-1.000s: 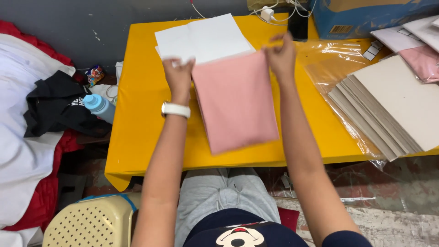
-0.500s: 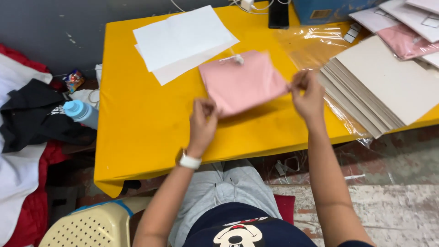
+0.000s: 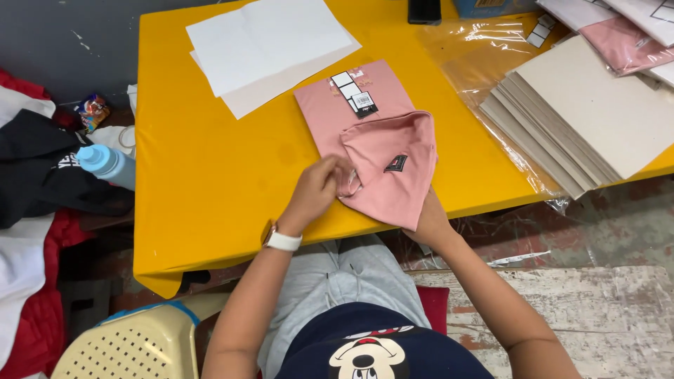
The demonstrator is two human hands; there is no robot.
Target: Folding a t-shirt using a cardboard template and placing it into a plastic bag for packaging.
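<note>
The yellow desk fills most of the view, and nearly all that matters sits at its near edge, where the two hands meet. Half a second ago the pink garment was held up off the desk between both hands; now it lies flat, its far part spread with tags showing, and its near part folded back over itself toward the person. So the cloth has gone from carried to laid down and half folded, and the fold is the work in hand. The left hand pinches the folded flap at its left edge, fingers closed on the cloth. The right hand is under the flap's near right corner at the desk's edge; it seems to grasp the cloth, though the fabric hides its fingers. Beyond the grip, to the far left, lies white paper. To the right of the grip sits a stack of grey boards on clear plastic film. Well left of the grip, off the desk, stands a blue bottle among dark clothes.
</note>
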